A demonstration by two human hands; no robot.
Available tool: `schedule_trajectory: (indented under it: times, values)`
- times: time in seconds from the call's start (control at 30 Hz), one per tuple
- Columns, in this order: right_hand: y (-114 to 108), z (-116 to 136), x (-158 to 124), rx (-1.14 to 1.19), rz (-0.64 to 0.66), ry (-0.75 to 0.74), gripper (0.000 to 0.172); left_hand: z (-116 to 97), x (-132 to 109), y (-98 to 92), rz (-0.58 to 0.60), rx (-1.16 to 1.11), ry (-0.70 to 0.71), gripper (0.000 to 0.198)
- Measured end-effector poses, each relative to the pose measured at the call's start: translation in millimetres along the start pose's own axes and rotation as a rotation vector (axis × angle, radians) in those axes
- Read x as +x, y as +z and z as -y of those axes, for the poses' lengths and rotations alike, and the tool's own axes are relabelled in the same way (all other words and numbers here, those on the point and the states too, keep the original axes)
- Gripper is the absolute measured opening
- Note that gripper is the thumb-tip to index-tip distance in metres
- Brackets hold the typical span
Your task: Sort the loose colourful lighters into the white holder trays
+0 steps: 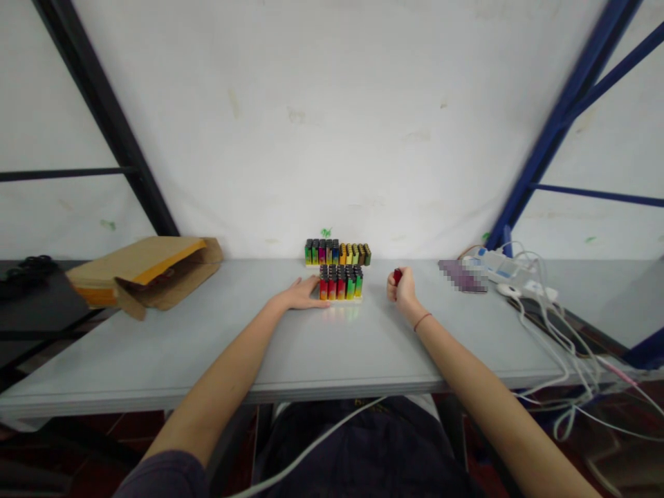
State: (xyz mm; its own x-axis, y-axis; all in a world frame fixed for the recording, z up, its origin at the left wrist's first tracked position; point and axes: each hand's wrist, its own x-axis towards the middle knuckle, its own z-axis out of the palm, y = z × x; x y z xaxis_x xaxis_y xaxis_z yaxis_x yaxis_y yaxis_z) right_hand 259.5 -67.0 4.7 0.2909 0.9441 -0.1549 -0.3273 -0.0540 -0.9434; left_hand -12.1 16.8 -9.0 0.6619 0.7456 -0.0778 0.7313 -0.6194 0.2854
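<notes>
Two trays of colourful lighters stand at the middle of the grey table [181,346]: a near tray [341,283] with red, orange and green lighters, and a far tray [337,252] against the wall. My left hand [302,294] lies flat on the table with its fingers stretched out, touching the left side of the near tray. My right hand [401,287] is closed in a fist to the right of the trays, holding a red lighter [397,275] upright.
An open brown cardboard box [145,273] lies at the left. At the right are a power strip [495,263], white cables [550,332] trailing off the table edge, and a blurred purple object [463,276]. Blue and black frame bars flank the white wall.
</notes>
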Motion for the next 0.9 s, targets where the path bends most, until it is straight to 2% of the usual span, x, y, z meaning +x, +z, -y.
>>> schedule_trajectory:
  times: [0.2,0.33,0.6,0.77,0.9]
  values:
    - [-1.2,-3.7,3.6,-0.025,-0.043,-0.075,0.036,1.2,0.9,0.9,-0.004,0.006,-0.002,0.099]
    - [-2.6,-7.4,6.8,-0.069,-0.037,-0.074,0.040,-0.4,0.2,-0.4,0.004,0.003,-0.004,0.100]
    - [0.8,-6.2,0.3,-0.113,0.132,0.004,0.039,-0.2,0.2,-0.2,-0.008,0.004,0.005,0.100]
    - [4.1,-5.3,-2.8,-0.116,0.160,-0.015,0.038,-1.5,-0.4,-0.9,-0.010,0.002,0.005,0.099]
    - [3.3,-7.9,1.3,-0.136,0.128,-0.032,0.036,-2.8,-1.1,-1.6,-0.011,0.000,0.000,0.099]
